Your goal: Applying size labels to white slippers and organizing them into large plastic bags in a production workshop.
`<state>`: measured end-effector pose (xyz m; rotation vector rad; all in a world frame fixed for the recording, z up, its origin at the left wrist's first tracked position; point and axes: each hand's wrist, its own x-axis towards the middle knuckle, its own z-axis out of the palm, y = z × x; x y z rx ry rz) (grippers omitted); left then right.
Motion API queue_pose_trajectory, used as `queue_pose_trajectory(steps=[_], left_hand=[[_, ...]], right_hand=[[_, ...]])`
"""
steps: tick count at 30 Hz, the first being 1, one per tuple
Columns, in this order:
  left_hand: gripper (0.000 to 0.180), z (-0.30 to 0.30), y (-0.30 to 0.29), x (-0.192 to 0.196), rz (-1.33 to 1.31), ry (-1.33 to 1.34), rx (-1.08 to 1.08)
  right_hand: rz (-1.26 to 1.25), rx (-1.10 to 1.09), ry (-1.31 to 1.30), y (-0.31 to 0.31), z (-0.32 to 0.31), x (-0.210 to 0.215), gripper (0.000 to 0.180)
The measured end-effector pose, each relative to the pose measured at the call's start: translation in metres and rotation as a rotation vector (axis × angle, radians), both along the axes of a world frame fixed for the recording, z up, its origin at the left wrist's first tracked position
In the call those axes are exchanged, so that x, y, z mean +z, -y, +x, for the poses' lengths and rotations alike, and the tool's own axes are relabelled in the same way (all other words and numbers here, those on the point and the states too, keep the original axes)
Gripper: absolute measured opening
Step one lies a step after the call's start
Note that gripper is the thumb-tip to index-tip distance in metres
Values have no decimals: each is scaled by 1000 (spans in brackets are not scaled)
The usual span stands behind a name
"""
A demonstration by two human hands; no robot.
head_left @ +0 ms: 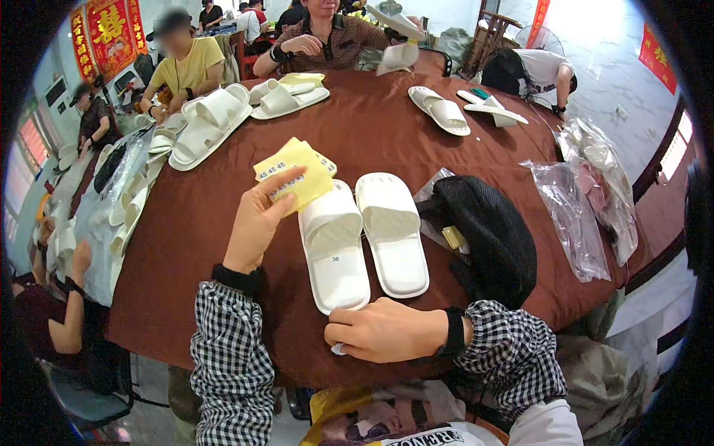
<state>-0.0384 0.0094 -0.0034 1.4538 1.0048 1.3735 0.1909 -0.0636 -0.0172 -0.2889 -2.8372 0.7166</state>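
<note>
Your right hand (383, 331) rests curled at the counter (201, 223) edge just before the white slipper pair (364, 238), pinching something small. Your left hand (256, 219), left of the pair, grips yellow labels (297, 175); that loose pinch could let sheets slide off.

Brown-clothed round table (223, 223) bears white slippers (364, 238), black bag (491, 230).

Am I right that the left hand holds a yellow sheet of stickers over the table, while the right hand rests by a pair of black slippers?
Not quite. The slippers are white, not black; the black thing beside them is a mesh bag. The head view shows it. The left hand does hold the yellow sheet over the table, and the right hand rests by the pair.
</note>
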Motion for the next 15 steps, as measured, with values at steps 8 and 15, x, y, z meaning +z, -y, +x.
queue_pose_trajectory(steps=[8,15], left_hand=[[54,17,8,3,32,-9,-132],[62,19,9,4,53,-48,-178]], right_hand=[[95,33,-45,0,0,0,21],[-7,-14,-120,-9,4,12,19]])
